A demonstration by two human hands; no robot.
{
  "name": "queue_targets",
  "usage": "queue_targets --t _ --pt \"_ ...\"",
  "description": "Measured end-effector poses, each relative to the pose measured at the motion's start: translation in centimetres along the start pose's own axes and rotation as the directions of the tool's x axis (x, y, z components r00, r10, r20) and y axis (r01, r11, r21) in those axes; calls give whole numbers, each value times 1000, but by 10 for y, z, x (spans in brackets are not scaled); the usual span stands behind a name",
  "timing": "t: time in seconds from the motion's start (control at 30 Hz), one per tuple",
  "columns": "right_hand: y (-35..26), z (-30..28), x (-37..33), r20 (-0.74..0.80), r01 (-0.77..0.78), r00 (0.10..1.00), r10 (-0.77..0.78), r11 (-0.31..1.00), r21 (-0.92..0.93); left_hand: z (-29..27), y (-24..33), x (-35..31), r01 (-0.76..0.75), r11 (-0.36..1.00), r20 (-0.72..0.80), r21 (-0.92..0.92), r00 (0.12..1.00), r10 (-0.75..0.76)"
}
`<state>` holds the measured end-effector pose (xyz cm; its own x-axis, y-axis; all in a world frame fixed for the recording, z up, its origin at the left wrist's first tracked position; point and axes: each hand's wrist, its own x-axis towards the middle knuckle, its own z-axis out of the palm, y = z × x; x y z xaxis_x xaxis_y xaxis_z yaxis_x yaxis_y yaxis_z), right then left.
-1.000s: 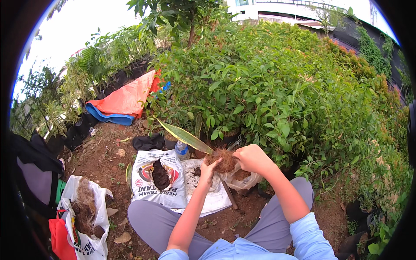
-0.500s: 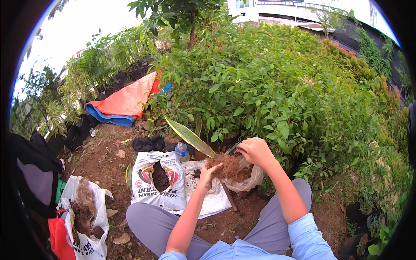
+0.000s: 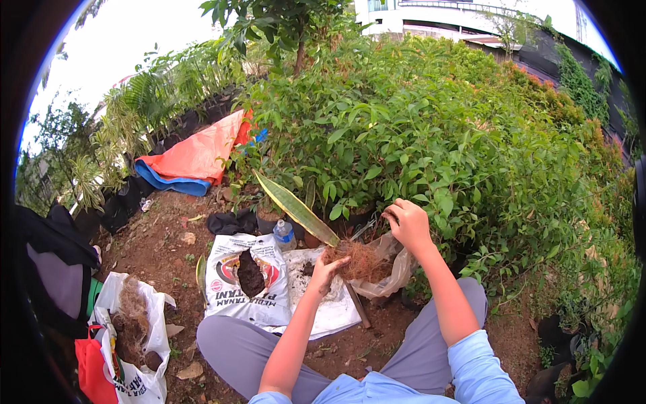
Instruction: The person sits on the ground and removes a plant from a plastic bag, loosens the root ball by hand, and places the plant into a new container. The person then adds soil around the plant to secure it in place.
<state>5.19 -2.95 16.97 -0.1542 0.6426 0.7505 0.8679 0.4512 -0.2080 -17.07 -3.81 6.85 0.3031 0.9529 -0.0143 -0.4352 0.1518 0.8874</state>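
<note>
My left hand (image 3: pixel 326 273) is closed round the near side of a clump of brown coconut fibre (image 3: pixel 363 264). A snake plant leaf (image 3: pixel 296 209), green with yellow edges, rises from that clump and leans up to the left. Above and to the right of the fibre, my right hand (image 3: pixel 408 225) is raised with its fingers bent together. Whatever those fingers pinch is too small to make out. Under the hand hangs a translucent plastic bag (image 3: pixel 396 276), open behind and beside the fibre. My left hand hides part of the clump's base.
A white sack (image 3: pixel 225 259) with dark soil (image 3: pixel 251 275) showing through a hole lies left of my hands, near a water bottle (image 3: pixel 284 233). Another torn sack (image 3: pixel 161 330) holds fibre. Dense leafy plants (image 3: pixel 404 148) stand ahead; an orange tarp (image 3: pixel 195 156) lies far left.
My right hand has moved up and to the right, away from the fibre. My left hand keeps hold of the clump, and the leaf has shifted slightly.
</note>
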Motion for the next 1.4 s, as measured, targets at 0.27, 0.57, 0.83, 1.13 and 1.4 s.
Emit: queue_targets --t 0.27,0.57,0.83,1.13,1.4 --pt "13 11 -4 -41 -204 977 207 976 70 0 -3 -2 -40 996 36 -81 998 43" --pt "30 31 -10 173 -547 837 520 806 224 3 -1 -4 -18 980 71 -198 997 33" --pt "33 68 -23 453 -662 744 492 448 601 5 11 -7 -18 927 132 -375 989 73" --pt "6 66 -35 689 -844 526 499 205 496 5 18 -7 -32 879 84 -475 993 82" --pt "-15 93 -64 663 -735 671 332 409 540 10 7 5 -114 846 -61 -521 993 97"
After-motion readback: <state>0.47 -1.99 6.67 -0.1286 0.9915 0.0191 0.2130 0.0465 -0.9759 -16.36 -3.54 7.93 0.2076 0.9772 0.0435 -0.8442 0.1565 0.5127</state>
